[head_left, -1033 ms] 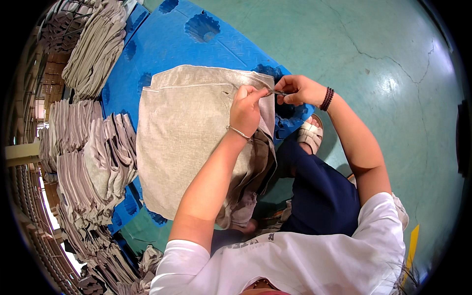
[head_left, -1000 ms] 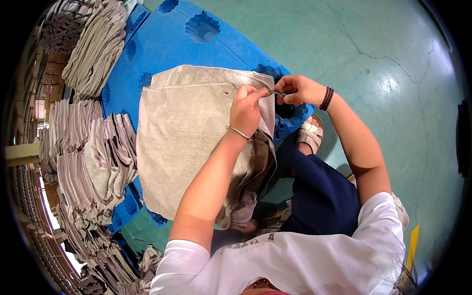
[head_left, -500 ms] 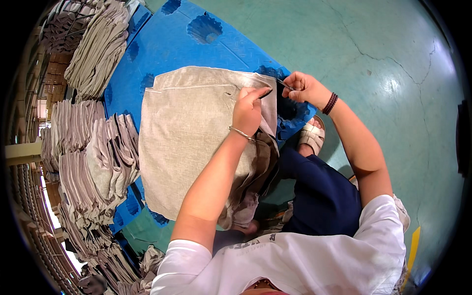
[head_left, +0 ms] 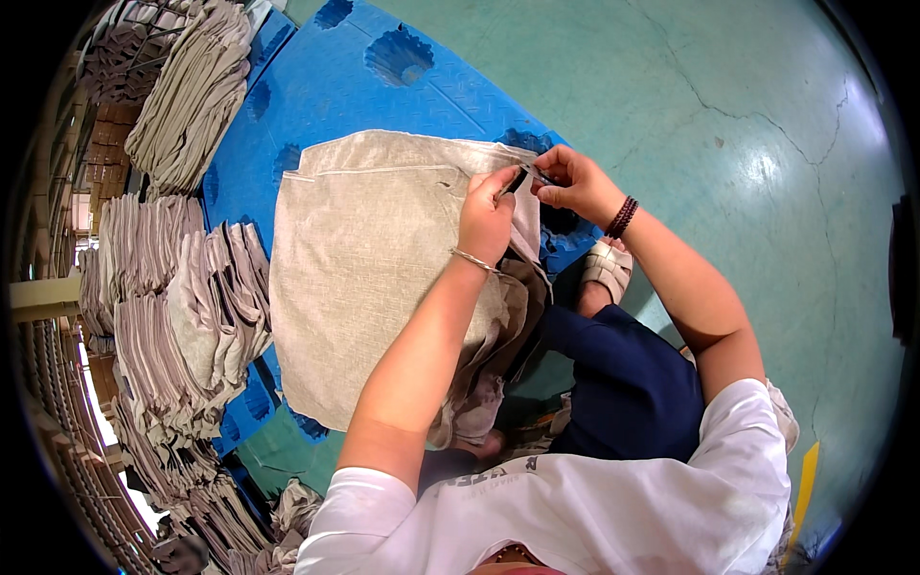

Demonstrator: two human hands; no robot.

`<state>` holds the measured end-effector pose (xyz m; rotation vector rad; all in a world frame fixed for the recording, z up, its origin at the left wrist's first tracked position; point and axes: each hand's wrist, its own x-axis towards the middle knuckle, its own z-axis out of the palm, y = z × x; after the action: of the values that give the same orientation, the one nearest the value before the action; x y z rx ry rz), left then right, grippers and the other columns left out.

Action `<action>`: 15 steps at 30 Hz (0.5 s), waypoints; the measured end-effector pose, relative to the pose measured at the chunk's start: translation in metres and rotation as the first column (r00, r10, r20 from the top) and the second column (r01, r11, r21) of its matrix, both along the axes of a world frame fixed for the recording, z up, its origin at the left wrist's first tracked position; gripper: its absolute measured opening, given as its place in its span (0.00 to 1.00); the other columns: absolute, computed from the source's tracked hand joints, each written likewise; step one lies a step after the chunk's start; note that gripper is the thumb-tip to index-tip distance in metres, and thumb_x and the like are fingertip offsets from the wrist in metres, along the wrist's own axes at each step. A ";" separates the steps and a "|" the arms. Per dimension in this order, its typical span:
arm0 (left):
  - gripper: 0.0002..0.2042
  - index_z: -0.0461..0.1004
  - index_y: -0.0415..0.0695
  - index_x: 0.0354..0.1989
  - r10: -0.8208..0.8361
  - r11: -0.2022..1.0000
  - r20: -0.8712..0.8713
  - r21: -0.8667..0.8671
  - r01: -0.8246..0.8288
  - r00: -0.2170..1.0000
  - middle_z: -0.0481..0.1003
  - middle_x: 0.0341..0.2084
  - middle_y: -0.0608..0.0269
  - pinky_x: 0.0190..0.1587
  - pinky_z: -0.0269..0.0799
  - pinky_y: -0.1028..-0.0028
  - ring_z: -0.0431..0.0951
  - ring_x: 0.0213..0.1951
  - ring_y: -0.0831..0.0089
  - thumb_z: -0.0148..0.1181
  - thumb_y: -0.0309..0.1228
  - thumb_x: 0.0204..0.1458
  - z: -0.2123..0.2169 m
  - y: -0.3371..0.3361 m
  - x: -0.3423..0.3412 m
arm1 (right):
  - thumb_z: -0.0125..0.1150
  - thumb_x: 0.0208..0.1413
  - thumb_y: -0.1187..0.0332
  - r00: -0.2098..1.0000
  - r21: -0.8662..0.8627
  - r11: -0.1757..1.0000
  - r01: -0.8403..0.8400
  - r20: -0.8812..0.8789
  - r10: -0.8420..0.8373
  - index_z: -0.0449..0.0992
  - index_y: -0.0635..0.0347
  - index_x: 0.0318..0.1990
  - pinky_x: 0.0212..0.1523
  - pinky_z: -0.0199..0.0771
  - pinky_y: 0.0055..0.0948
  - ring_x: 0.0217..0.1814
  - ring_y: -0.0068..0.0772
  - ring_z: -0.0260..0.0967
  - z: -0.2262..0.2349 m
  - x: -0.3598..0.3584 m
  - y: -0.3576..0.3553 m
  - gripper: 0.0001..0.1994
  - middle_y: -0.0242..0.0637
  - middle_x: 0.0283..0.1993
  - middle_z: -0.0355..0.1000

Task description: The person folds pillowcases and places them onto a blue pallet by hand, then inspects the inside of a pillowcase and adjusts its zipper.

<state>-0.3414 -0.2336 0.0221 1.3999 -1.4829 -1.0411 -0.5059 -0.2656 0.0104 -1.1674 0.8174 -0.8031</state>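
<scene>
A beige fabric cover [head_left: 374,259] lies spread flat on a blue plastic pallet [head_left: 383,86], one side hanging down over my lap. My left hand [head_left: 487,218], with a thin bangle at the wrist, pinches the cover's far right corner. My right hand [head_left: 567,182], with a dark bead bracelet, holds a small thin metal tool [head_left: 537,175] at that same corner, close to my left fingers. What kind of tool it is cannot be made out.
Stacks of folded beige covers [head_left: 177,316] stand along the left, with another pile [head_left: 192,91] at the top left. Green concrete floor [head_left: 728,115] stretches to the right. My sandalled foot [head_left: 606,273] rests beside the pallet edge.
Both hands have shifted slightly along the cover's corner and stay together there. The cover has barely moved.
</scene>
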 end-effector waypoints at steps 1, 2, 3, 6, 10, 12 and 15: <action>0.16 0.67 0.37 0.42 -0.008 1.000 0.007 -0.021 0.008 1.000 0.65 0.34 0.63 0.40 0.60 0.81 0.65 0.35 0.77 0.46 0.16 0.41 0.000 0.000 0.000 | 0.56 0.42 0.79 1.000 -0.002 1.000 0.009 -0.010 -0.009 0.62 0.65 0.37 0.38 0.67 0.20 0.35 0.21 0.65 0.002 0.000 0.000 0.13 0.36 0.33 0.67; 0.16 0.67 0.37 0.42 -0.015 0.999 0.014 -0.043 0.016 1.000 0.65 0.34 0.63 0.40 0.60 0.81 0.65 0.35 0.77 0.46 0.16 0.40 0.000 0.001 -0.001 | 0.56 0.42 0.78 0.999 0.011 1.000 0.005 -0.040 -0.005 0.62 0.64 0.37 0.34 0.66 0.19 0.32 0.20 0.64 0.004 -0.001 0.001 0.13 0.35 0.32 0.67; 0.16 0.67 0.38 0.42 -0.017 0.998 0.026 -0.056 0.019 1.000 0.65 0.34 0.63 0.40 0.61 0.81 0.65 0.35 0.77 0.46 0.16 0.40 -0.001 0.001 -0.001 | 0.56 0.43 0.78 0.998 0.025 1.000 0.001 -0.069 0.001 0.62 0.64 0.37 0.31 0.66 0.18 0.30 0.20 0.64 0.008 -0.001 0.001 0.12 0.35 0.31 0.67; 0.16 0.68 0.39 0.41 -0.019 0.997 0.032 -0.073 0.021 0.999 0.65 0.34 0.63 0.39 0.61 0.81 0.65 0.34 0.77 0.46 0.16 0.40 -0.002 0.001 -0.002 | 0.55 0.44 0.76 0.999 0.120 0.992 0.039 0.030 -0.043 0.62 0.63 0.37 0.23 0.61 0.16 0.23 0.18 0.60 0.003 -0.003 0.001 0.12 0.33 0.28 0.67; 0.16 0.68 0.39 0.41 -0.023 0.999 -0.006 -0.039 0.023 1.000 0.64 0.33 0.63 0.38 0.61 0.82 0.65 0.34 0.78 0.46 0.17 0.40 -0.001 0.001 -0.006 | 0.53 0.45 0.75 0.955 0.223 0.971 0.090 0.257 -0.147 0.61 0.62 0.38 0.21 0.58 0.15 0.22 0.17 0.58 -0.012 -0.009 -0.001 0.12 0.34 0.28 0.67; 0.16 0.68 0.39 0.41 -0.024 0.999 -0.009 -0.039 0.024 1.000 0.64 0.33 0.63 0.38 0.61 0.82 0.65 0.33 0.78 0.46 0.17 0.41 -0.001 0.001 -0.005 | 0.53 0.45 0.75 0.975 0.207 0.977 0.042 0.203 -0.085 0.60 0.62 0.39 0.22 0.58 0.15 0.23 0.16 0.58 -0.009 -0.011 0.001 0.13 0.34 0.29 0.67; 0.16 0.67 0.39 0.42 -0.019 0.998 -0.013 -0.059 0.018 1.000 0.64 0.32 0.63 0.37 0.61 0.82 0.65 0.33 0.78 0.46 0.17 0.41 -0.002 0.002 -0.003 | 0.53 0.45 0.75 0.986 0.205 0.979 -0.005 0.163 -0.029 0.59 0.62 0.40 0.22 0.58 0.15 0.24 0.16 0.58 -0.007 -0.010 0.002 0.14 0.33 0.30 0.68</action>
<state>-0.3444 -0.2312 0.0200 1.3381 -1.5069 -1.0088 -0.5157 -0.2637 0.0031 -0.9018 0.7508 -0.7948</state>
